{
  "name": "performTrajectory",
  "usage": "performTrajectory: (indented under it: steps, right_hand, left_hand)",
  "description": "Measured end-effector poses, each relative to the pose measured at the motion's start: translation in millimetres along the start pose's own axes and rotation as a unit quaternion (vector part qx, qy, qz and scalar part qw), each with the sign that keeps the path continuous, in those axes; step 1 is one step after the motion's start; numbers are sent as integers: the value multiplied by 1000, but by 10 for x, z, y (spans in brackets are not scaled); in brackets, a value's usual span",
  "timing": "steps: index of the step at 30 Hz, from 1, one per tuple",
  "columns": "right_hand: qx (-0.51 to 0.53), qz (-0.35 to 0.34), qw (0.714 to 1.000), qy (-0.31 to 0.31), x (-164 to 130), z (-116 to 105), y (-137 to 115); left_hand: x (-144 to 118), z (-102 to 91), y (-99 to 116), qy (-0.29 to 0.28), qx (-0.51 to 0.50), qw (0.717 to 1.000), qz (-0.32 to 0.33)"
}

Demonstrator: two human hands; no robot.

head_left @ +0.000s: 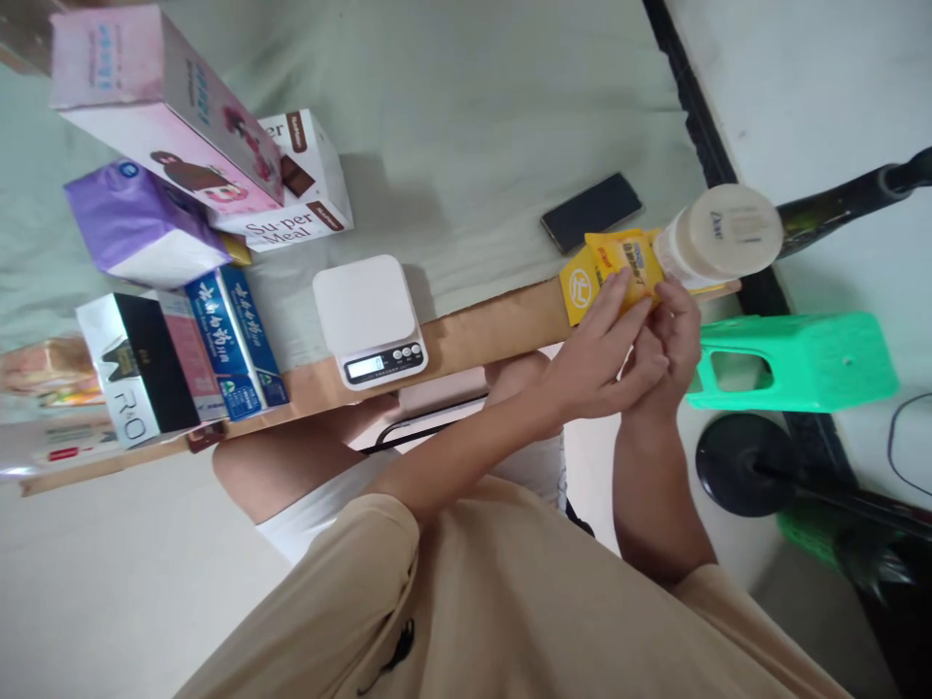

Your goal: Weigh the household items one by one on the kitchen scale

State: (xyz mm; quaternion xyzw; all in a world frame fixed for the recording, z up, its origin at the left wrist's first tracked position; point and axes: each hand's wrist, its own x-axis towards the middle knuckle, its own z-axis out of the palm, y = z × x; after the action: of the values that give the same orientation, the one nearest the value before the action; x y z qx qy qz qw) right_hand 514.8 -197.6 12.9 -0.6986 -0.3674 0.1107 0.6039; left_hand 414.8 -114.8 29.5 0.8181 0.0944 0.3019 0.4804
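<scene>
Both my hands meet at the right end of the table edge on a yellow packet (608,272). My left hand (597,354) pinches the packet's lower edge with its fingers. My right hand (666,335) grips it from the right side. A white Dove bottle (717,236) lies right beside the packet, touching my right hand's fingertips. A small white kitchen scale (370,320) with a lit display sits at the table's front edge to the left of my hands.
A black phone (591,211) lies on the pale green cloth behind the packet. Stacked boxes (218,175), a purple pack (138,223) and toothpaste boxes (233,340) crowd the left. A green plastic stool (801,361) and a black fan base (743,464) stand on the floor at right.
</scene>
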Motion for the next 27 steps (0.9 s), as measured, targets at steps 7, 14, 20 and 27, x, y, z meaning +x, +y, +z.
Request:
performTrajectory:
  steps: [7,14,20,27]
  right_hand:
    - [48,5,996,77,-243,-18,-107]
    - [30,18,995,97,-568,60,-329]
    - [-11,-22,998,-59,-936,724,-673]
    - [23,-70,943,-326,-1482,1994,-1175]
  left_hand:
    - [-33,18,-75,29,19,999,17]
    - [-880,-774,-75,74,82,994,-5]
    - [-1975,-1564,25,185,191,960,-91]
    - [-2926,-2362,314,381,298,862,-150]
